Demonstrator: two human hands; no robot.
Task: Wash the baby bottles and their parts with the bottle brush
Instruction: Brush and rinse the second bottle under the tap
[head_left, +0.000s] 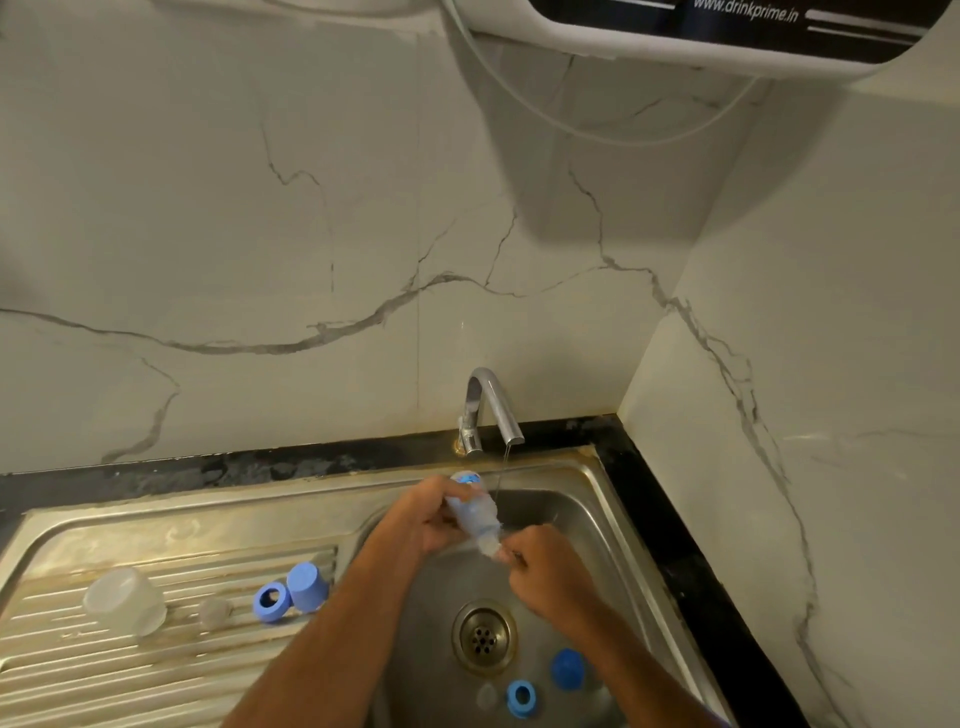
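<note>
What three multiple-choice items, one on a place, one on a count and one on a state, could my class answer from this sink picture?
1. Where does the blue ring with the blue cap beside it lie, left of the arms?
A. on the ridged drainboard
B. on the tap
C. on the black counter edge

2. How many blue parts lie in the sink basin?
A. none
B. two
C. five

3. What is the tap doing?
A. running a thin stream
B. dry
C. spraying hard

Answers:
1 A, the blue ring and blue cap rest on the drainboard.
2 B, a ring and a cap lie near the drain.
3 A, a thin stream falls from the tap beside the bottle.
</note>
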